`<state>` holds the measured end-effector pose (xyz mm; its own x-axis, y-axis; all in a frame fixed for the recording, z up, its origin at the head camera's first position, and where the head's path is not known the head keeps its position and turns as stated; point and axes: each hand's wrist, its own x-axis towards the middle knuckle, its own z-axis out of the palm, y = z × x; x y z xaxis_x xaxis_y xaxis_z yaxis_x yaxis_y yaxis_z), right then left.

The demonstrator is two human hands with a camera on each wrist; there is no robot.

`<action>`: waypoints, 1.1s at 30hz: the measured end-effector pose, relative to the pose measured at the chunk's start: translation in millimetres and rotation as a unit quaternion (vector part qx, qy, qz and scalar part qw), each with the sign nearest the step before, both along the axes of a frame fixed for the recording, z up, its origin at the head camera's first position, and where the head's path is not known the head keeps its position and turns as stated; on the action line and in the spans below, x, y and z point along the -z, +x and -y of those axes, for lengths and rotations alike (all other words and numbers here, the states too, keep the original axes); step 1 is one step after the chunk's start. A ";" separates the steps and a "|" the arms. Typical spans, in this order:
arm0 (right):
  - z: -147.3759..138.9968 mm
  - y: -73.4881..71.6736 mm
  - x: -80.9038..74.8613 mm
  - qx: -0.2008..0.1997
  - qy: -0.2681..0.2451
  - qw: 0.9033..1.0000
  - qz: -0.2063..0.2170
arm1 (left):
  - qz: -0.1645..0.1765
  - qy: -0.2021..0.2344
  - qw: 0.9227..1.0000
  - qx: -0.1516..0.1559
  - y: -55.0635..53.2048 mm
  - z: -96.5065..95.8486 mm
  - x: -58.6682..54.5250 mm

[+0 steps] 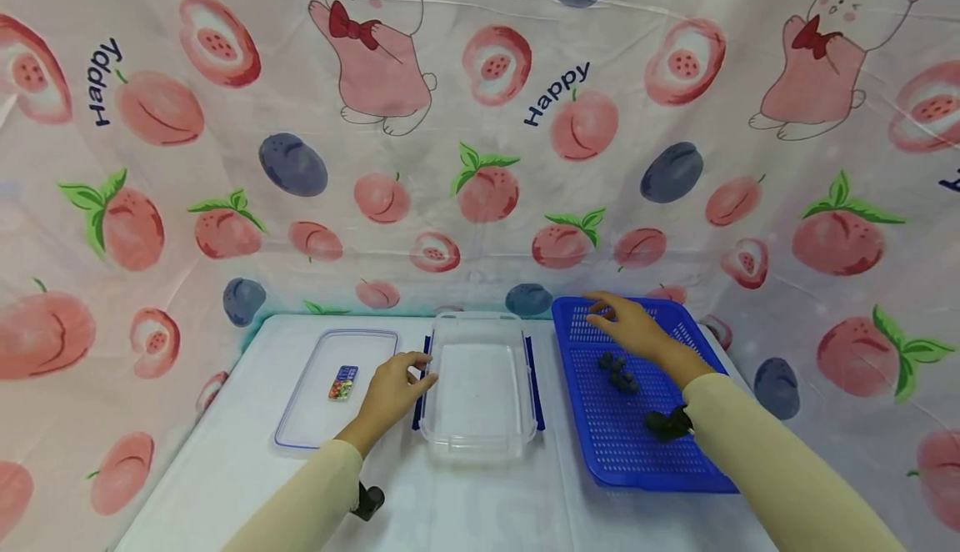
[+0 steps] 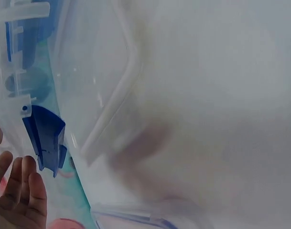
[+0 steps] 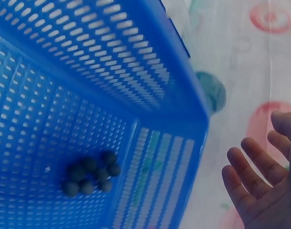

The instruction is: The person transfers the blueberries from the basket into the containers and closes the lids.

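Note:
A clear plastic food container with blue side latches stands uncovered in the middle of the table. My left hand is by its left rim, fingers loosely bent around nothing. In the left wrist view the fingertips are close to a blue latch; contact cannot be told. To the right, a blue perforated basket holds several small dark round fruits, clustered on its floor. My right hand hovers over the basket's far part in the head view, its fingers relaxed and holding nothing.
A clear lid with a blue-edged rim lies flat at the left, bearing a small colourful label. A white cover spreads over the table. Behind hangs a fruit-and-rabbit patterned cloth, close to the table's back edge.

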<state>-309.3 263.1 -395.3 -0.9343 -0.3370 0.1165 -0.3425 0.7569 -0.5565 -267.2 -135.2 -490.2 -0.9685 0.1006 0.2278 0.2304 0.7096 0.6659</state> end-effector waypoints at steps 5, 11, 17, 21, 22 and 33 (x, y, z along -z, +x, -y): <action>-23.4 0.6 13.3 0.026 -0.003 1.000 -0.014 | 0.006 0.031 0.999 -0.012 2.2 -1.1 4.6; -44.5 8.5 30.5 0.071 -0.089 0.992 0.048 | 0.023 0.073 0.997 -0.015 2.2 -4.2 8.7; -55.1 17.1 39.7 0.106 -0.192 0.967 0.131 | 0.065 0.146 0.986 -0.040 2.1 -7.5 13.1; -61.6 17.1 52.3 0.115 -0.191 0.964 0.144 | 0.094 0.176 0.978 -0.054 2.6 -8.2 14.4; -61.7 17.5 53.8 0.117 -0.190 0.963 0.149 | 0.100 0.184 0.976 -0.057 2.8 -7.9 14.3; -61.3 17.9 67.9 0.159 -0.190 0.953 0.175 | 0.149 0.256 0.952 -0.072 5.1 -4.8 14.6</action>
